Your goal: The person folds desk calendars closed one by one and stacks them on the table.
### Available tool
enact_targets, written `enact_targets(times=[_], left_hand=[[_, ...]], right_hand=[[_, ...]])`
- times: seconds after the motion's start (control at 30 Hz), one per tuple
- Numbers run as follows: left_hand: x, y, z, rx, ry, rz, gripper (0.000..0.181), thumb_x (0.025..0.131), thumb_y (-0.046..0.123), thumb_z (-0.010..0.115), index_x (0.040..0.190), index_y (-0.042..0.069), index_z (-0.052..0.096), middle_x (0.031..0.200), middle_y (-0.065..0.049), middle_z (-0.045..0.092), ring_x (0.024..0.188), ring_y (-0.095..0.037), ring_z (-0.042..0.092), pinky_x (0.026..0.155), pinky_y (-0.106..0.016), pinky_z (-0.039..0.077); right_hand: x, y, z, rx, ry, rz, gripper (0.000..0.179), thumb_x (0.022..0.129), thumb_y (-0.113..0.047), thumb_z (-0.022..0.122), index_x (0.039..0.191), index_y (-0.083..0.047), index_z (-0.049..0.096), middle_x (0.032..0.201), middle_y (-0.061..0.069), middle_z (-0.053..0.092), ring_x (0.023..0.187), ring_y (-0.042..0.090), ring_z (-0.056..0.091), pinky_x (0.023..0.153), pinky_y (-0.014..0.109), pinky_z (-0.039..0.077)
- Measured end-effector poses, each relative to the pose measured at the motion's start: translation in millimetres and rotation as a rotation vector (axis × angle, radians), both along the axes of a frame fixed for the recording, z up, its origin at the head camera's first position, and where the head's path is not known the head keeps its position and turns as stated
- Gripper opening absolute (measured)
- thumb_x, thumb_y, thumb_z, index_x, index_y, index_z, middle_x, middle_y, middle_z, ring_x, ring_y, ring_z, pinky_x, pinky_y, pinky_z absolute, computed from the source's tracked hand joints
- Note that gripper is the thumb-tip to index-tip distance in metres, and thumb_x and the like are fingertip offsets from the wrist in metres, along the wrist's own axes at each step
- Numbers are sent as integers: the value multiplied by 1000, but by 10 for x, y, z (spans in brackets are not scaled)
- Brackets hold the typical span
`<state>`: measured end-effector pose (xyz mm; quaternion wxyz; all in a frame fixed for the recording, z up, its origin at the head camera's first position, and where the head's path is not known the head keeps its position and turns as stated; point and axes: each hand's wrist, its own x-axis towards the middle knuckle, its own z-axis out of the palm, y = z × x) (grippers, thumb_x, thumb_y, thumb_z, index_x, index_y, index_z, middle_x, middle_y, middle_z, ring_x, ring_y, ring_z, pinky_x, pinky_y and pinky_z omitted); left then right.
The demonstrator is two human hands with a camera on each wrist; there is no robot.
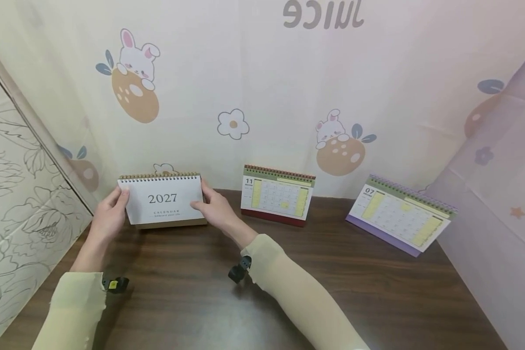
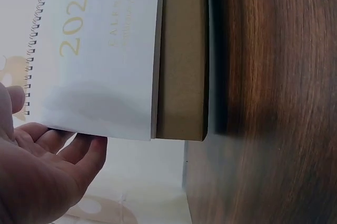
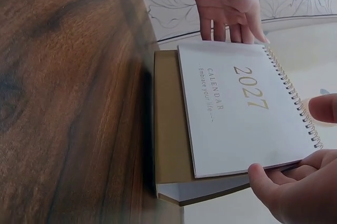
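Note:
A white spiral-bound desk calendar (image 1: 164, 200) with "2027" on its cover and a brown base (image 2: 182, 60) stands upright at the table's back left. My left hand (image 1: 108, 216) holds its left side edge, thumb toward the front and fingers partly hidden behind. On the opposite edge, my right hand (image 1: 218, 209) grips the calendar with the thumb on the cover and the other fingers behind it. The right wrist view shows the left hand (image 3: 227, 8) at the far edge too. Whether the base touches the table cannot be told.
To the right stands a red-based desk calendar (image 1: 276, 197) showing 11. Farther right, a purple-based one (image 1: 400, 214) showing 07 stands angled. Behind them hangs a printed curtain (image 1: 280, 97); a flower-patterned panel (image 1: 26, 194) borders the dark wooden table (image 1: 192, 301) on the left.

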<state>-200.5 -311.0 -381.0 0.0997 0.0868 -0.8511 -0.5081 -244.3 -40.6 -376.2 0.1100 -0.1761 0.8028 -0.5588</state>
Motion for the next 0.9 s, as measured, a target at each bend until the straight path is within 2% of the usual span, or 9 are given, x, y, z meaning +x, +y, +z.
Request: enact_targets(times=[0.17,0.37,0.43,0.5,0.6,0.67,0.77,0.9], left_hand=[[57,17,6,-26,30,-9,68,105,53,33,157,11,20,160,-18,19,145,-39,20,115,-54,17],[171,142,-2,-16,21,15,68,103,56,35,158,18,21,156,-18,31,139,-38,33,109,-55,32],[211,192,8,-33,19,23,68,103,57,35,158,20,21,154,-20,34,136,-38,38,102,-48,41],[251,241,28,-60,31,31,68,103,56,36,158,20,22,151,-20,39,132,-37,43,92,-35,47],[303,311,61,-110,66,37,66,103,54,39,158,18,26,146,-21,46,125,-36,49,77,-19,43],[333,353,80,-144,94,41,65,103,52,41,157,16,30,141,-21,51,122,-36,52,72,-14,40],[371,417,100,-168,119,31,63,104,49,43,155,13,33,137,-22,54,118,-36,56,71,-15,43],[430,509,138,-188,128,5,65,104,48,45,153,8,35,138,-23,52,120,-36,56,82,-35,55]], right_hand=[[90,27,18,9,11,0,71,100,-24,59,160,-22,21,164,-7,18,147,9,18,117,34,20],[250,100,53,0,12,-16,73,98,-21,60,160,-20,21,164,-8,16,147,8,16,117,33,19],[304,144,66,1,14,-16,73,98,-20,59,160,-19,20,164,-9,15,147,7,15,117,32,18],[354,199,78,-3,7,-12,73,99,-21,59,160,-20,19,163,-12,14,146,5,15,117,31,18],[419,296,95,-18,-9,-18,72,99,-20,59,160,-21,21,163,-13,16,146,3,16,117,33,19],[456,360,112,-29,-13,-18,72,99,-20,59,159,-21,22,163,-12,17,146,4,17,118,35,19],[524,458,141,-20,-10,-25,72,98,-20,59,159,-20,22,163,-10,17,147,7,16,118,38,18],[622,600,166,4,-16,-41,71,98,-21,59,159,-19,22,163,-11,17,147,8,16,118,39,18]])
